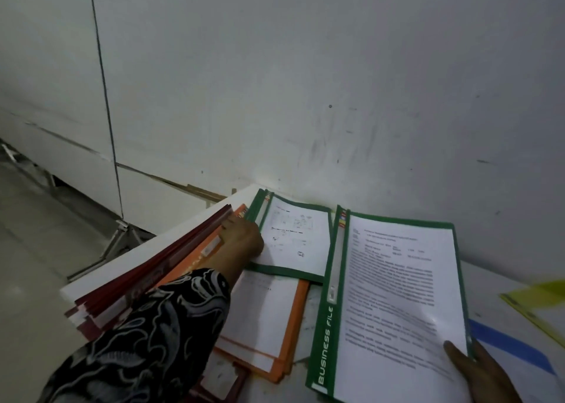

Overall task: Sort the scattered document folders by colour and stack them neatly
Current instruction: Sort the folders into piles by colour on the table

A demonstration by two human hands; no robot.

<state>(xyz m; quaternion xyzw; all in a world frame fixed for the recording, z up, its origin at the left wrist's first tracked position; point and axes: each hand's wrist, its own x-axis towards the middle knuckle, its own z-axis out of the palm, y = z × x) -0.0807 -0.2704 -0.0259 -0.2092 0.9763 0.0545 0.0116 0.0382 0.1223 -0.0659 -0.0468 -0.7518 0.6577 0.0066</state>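
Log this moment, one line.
left hand: at edge of green stack | right hand: holds green folder | orange stack: partly under green stack

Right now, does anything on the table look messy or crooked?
Yes. The red folders are fanned out, edges uneven. The green pile lies crooked over the orange folders. The right hand holds one green folder unstacked. A yellow folder and a blue folder lie apart.

green folder (326,335), orange folders (294,326), b&w swirl sleeve (159,335)
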